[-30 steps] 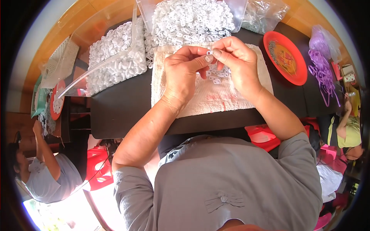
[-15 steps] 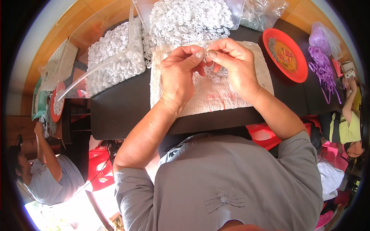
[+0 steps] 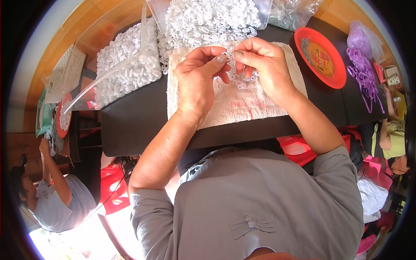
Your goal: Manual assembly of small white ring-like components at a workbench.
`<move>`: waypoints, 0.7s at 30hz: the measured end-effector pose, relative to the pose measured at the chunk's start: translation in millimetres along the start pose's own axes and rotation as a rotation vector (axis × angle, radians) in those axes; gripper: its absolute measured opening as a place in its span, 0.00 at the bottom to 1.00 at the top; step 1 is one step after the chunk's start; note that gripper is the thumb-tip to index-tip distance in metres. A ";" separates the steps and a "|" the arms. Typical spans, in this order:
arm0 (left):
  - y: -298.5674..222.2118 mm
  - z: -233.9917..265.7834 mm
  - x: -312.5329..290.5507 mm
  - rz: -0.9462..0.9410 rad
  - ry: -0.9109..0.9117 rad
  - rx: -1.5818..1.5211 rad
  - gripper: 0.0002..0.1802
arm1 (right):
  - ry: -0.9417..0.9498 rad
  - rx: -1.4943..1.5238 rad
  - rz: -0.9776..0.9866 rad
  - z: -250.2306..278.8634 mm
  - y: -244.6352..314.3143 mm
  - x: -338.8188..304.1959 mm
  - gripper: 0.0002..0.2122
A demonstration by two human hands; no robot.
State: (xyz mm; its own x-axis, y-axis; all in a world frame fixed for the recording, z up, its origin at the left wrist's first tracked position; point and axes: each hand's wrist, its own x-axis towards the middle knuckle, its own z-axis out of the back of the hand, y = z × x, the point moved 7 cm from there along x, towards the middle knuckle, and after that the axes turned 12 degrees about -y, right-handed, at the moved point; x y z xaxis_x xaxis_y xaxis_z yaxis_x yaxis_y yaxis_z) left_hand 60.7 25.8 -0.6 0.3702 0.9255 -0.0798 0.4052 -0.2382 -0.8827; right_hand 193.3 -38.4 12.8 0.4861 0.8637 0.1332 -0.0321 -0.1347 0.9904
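Both hands are raised over the near side of a pale cloth (image 3: 242, 104), fingertips close together. My left hand (image 3: 195, 82) pinches thumb against fingers, with a small white plastic piece (image 3: 228, 56) at the tips. Just to its right, my right hand (image 3: 268, 71) is also closed in a pinch; whatever lies between its thumb and forefinger is too small to make out. Below the fingertips, several loose white pieces (image 3: 241, 86) lie on the cloth, partly hidden by the hands.
Behind the cloth stands a clear bin heaped with white pieces (image 3: 212, 19); another heap (image 3: 128, 69) fills a clear bin at left. A red plate (image 3: 320, 58) and purple cord (image 3: 362, 73) lie right on the dark table (image 3: 134, 130). A co-worker (image 3: 60, 199) sits at far left.
My fingertips have moved slightly apart, opening a small gap between the two hands. The hands otherwise stay over the cloth.
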 end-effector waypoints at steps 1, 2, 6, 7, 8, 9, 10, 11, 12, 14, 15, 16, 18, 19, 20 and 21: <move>0.1 -0.2 -0.1 -0.004 0.004 0.001 0.05 | 0.001 -0.001 -0.002 -0.2 -0.9 -0.2 0.05; 0.4 0.3 0.2 -0.002 0.002 0.000 0.05 | 0.003 -0.003 -0.001 -0.6 -1.9 -0.4 0.05; 1.6 2.1 1.1 -0.004 0.002 0.032 0.05 | -0.025 0.004 -0.002 -0.2 -2.4 0.0 0.05; 1.7 2.3 1.0 -0.009 0.000 0.040 0.05 | -0.025 0.003 -0.004 0.0 -2.5 0.3 0.05; 1.9 2.3 0.7 -0.007 -0.001 0.039 0.05 | -0.026 -0.001 0.004 0.5 -2.1 1.0 0.05; 1.9 2.7 0.4 -0.009 -0.011 0.052 0.05 | -0.026 -0.005 0.013 0.8 -1.5 1.3 0.05; 1.9 3.1 0.3 -0.010 -0.020 0.066 0.05 | -0.026 -0.006 0.011 0.5 -1.4 1.1 0.05; 2.0 2.9 0.0 -0.009 -0.021 0.065 0.05 | -0.027 -0.008 0.007 0.2 -1.4 1.0 0.05; 2.7 3.0 -0.2 -0.003 -0.027 0.073 0.05 | -0.028 -0.011 0.004 -0.2 -1.6 0.7 0.05; 3.0 2.9 -0.6 0.002 -0.033 0.080 0.05 | -0.029 -0.018 0.005 -1.1 -1.2 -0.2 0.05; 3.0 3.1 -0.8 0.003 -0.036 0.091 0.05 | -0.030 -0.024 0.008 -1.4 -1.2 -0.5 0.05; 3.1 3.1 -1.0 0.003 -0.040 0.101 0.05 | -0.029 -0.025 0.007 -1.4 -1.6 -0.5 0.05; 3.5 3.0 -1.2 0.005 -0.043 0.108 0.05 | -0.022 -0.024 0.009 -1.4 -2.4 -0.5 0.05; 3.4 3.0 -1.5 0.004 -0.043 0.114 0.05 | -0.021 -0.025 0.009 -1.8 -2.1 -0.8 0.05; 3.3 3.2 -1.8 0.004 -0.044 0.112 0.05 | -0.020 -0.029 0.009 -2.2 -1.8 -1.3 0.05; 3.4 3.3 -2.3 0.004 -0.043 0.114 0.05 | -0.019 -0.032 0.010 -2.6 -1.6 -1.7 0.05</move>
State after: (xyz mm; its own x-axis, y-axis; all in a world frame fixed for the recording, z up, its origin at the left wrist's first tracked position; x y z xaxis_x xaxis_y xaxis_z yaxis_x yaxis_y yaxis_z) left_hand 58.5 23.8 -4.8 0.3346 0.9369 -0.1010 0.3048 -0.2090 -0.9292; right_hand 190.3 -38.3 11.1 0.5022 0.8529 0.1426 -0.0648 -0.1273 0.9897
